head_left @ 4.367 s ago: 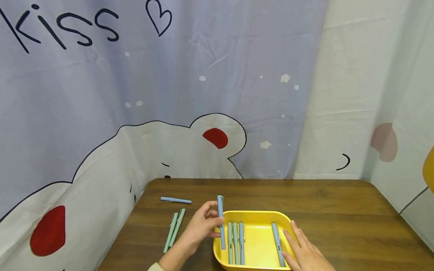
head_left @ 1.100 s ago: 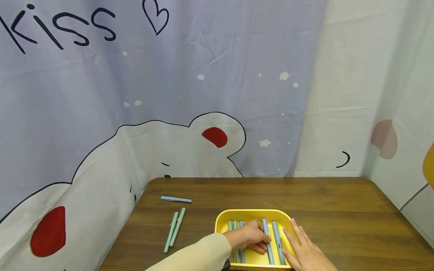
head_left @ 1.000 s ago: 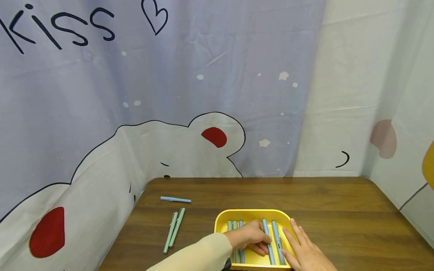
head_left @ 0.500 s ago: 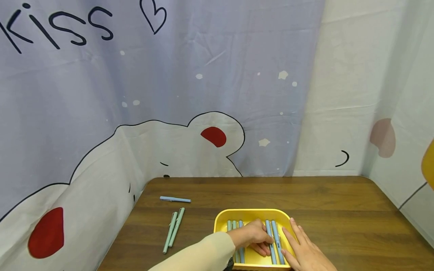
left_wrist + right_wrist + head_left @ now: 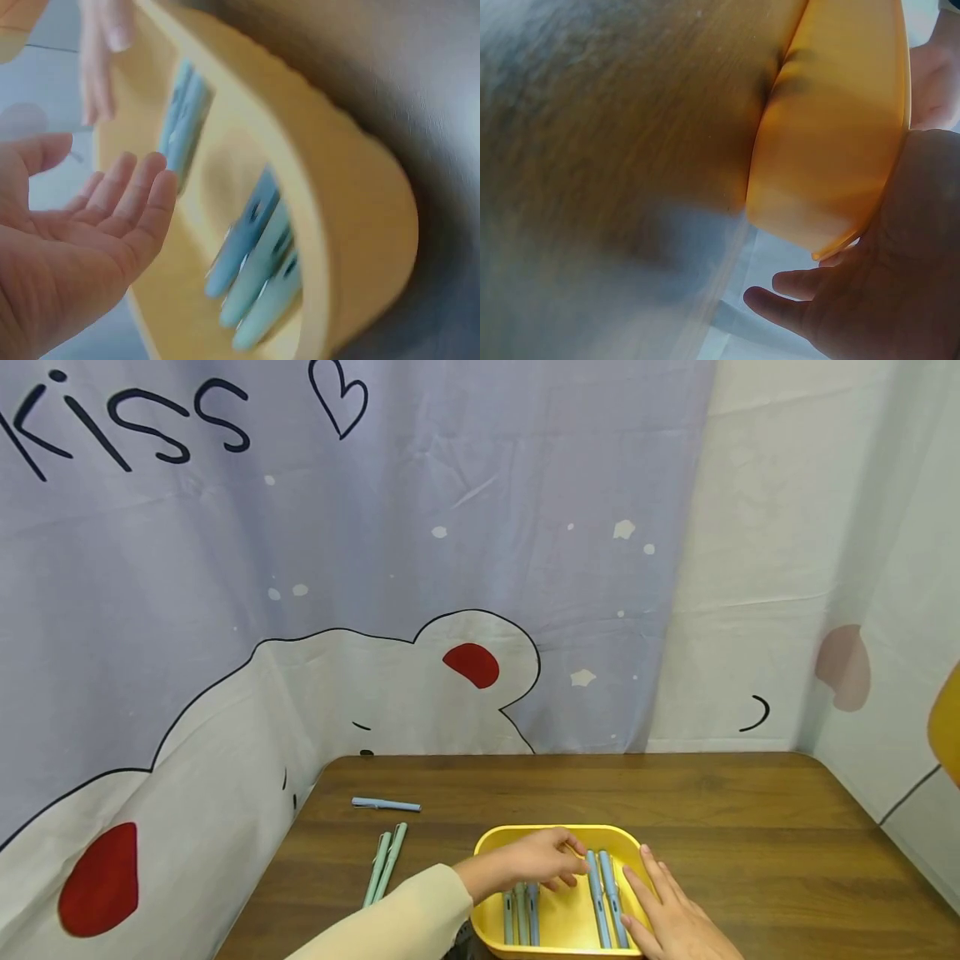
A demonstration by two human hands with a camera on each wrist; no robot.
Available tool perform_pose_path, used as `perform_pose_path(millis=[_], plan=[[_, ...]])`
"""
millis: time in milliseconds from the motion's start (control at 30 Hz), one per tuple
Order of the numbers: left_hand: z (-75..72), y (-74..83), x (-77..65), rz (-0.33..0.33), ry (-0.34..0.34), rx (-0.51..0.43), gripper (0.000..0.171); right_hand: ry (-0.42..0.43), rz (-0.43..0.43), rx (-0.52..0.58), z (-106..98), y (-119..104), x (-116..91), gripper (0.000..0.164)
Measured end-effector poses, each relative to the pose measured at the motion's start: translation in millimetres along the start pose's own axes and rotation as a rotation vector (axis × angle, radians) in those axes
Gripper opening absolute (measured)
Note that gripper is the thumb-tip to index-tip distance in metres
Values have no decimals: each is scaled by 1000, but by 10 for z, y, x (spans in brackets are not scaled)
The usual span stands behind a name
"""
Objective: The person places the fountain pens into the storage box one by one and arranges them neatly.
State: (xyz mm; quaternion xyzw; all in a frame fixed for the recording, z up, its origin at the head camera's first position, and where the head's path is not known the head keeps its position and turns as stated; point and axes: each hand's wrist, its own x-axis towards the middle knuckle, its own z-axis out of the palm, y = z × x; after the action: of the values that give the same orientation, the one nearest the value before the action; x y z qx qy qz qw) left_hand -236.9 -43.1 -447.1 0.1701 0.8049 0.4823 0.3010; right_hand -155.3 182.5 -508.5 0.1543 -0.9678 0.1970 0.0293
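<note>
My left hand (image 5: 546, 858) hovers over the middle of the yellow tray (image 5: 491, 935), holding nothing, its fingers loosely bent and apart in the left wrist view. Just right of its fingertips, two light blue pens (image 5: 597, 902) lie side by side. On the tray's left side lie two green pens (image 5: 514, 917) and a blue pen (image 5: 534, 914), their upper ends hidden behind my left hand and wrist; the left wrist view shows these green pens (image 5: 259, 262) more fully. My right hand (image 5: 681, 917) rests at the tray's right rim with its fingers spread.
Left of the tray on the brown wooden table (image 5: 720, 827) are two green pens (image 5: 384, 864), their lower ends covered by my left sleeve (image 5: 405, 914). Another blue pen (image 5: 386, 804) lies behind them. A printed curtain (image 5: 585, 568) hangs along the table's back edge.
My left hand has carried a blue pen from the left into the tray, slid it against the other blue pen, let go and lifted back leftward. My right hand stays at the rim.
</note>
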Motion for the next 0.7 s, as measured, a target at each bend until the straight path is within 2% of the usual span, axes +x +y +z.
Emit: perform_pose_path(millis=[167, 333, 533, 700], plan=[[-295, -16, -194, 115, 26, 112, 33, -42, 24, 19, -12, -6, 16, 67], [-611, -102, -355, 200, 102, 229, 36, -38, 22, 17, -11, -9, 17, 67], [-984, -253, -520, 197, 223, 341, 39, -2, 0, 4, 8, -1, 10, 65], [-1301, -468, -614, 182, 295, 405, 43, -1, 5, 10, 18, 1, 13, 66]])
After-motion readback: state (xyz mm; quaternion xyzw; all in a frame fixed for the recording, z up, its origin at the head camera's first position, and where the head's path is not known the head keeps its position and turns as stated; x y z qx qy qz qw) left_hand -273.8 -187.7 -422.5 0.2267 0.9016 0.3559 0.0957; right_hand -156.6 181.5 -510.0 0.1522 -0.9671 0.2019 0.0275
